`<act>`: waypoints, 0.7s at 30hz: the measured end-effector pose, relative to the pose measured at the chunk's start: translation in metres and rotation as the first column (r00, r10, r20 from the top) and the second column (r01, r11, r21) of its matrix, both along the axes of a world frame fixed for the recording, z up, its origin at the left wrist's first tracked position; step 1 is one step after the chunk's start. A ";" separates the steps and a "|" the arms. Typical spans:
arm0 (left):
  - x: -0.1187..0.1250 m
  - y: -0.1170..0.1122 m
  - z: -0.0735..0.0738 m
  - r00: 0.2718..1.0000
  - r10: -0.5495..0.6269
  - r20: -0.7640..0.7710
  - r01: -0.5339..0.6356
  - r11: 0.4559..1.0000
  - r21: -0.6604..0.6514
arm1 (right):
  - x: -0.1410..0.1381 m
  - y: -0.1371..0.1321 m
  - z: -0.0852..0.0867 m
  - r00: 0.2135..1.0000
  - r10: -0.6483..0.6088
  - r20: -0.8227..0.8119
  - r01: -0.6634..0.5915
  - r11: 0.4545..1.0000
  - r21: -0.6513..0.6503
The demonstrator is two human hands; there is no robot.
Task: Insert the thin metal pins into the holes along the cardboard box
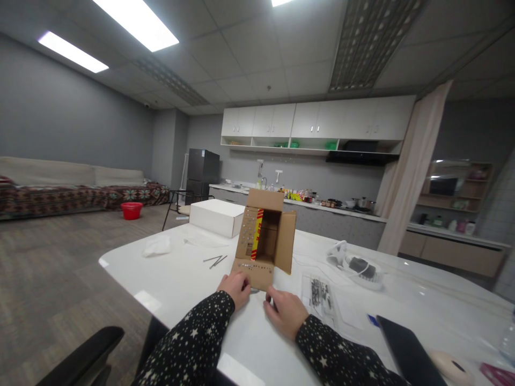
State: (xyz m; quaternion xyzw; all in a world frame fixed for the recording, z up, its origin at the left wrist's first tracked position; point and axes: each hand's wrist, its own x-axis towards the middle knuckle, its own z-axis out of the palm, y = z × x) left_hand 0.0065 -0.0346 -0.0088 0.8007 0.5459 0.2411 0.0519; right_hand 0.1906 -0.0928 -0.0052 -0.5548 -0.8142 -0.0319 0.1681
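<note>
**On the white table (181, 284), an open cardboard box (265, 241) at my fingertips**

On the near part of the table, straight ahead of me, the brown box lies on its side with its mouth turned towards me and all four flaps folded out. The left flap carries rows of small pale marks and a yellow and red strip along its inner edge. The bottom flap lies flat on the table, with more marks on it. The inside is dark.

The tabletop is glossy white. A closed white box (216, 216) sits behind the cardboard one, thin dark sticks (215, 261) lie to its left, and a clear bag of dark parts (321, 292) lies to its right. Beyond is a grey room with a kitchen counter, white cabinets (317, 120), a dark fridge (203, 171) and a red basin (131, 210) on the floor.

My left hand (235, 287) rests at the near edge of the bottom flap, fingers bent down onto it. My right hand (284, 311) sits just beside that flap's right corner, fingers loosely curled and thumb towards the cardboard. I cannot tell whether either hand actually grips the flap.
</note>
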 end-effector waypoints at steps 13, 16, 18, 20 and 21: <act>-0.003 0.001 -0.001 0.998 0.050 -0.038 -0.050 0.999 -0.011 | 0.000 0.002 -0.003 1.000 -0.001 0.004 0.001 1.000 0.003; -0.004 0.003 -0.001 0.996 0.076 -0.055 -0.078 0.997 -0.026 | 0.001 0.003 -0.004 1.000 -0.001 0.006 0.001 1.000 0.004; -0.004 0.003 0.000 0.993 0.096 -0.070 -0.098 0.995 -0.031 | 0.001 0.003 -0.004 1.000 -0.003 0.008 0.003 1.000 0.005; -0.004 0.003 0.001 0.991 0.107 -0.084 -0.111 0.993 -0.037 | 0.001 0.003 -0.004 1.000 -0.007 0.009 0.007 1.000 -0.001; -0.004 0.003 0.001 0.990 0.111 -0.088 -0.115 0.993 -0.037 | 0.000 0.002 -0.004 1.000 -0.009 0.009 0.009 1.000 -0.005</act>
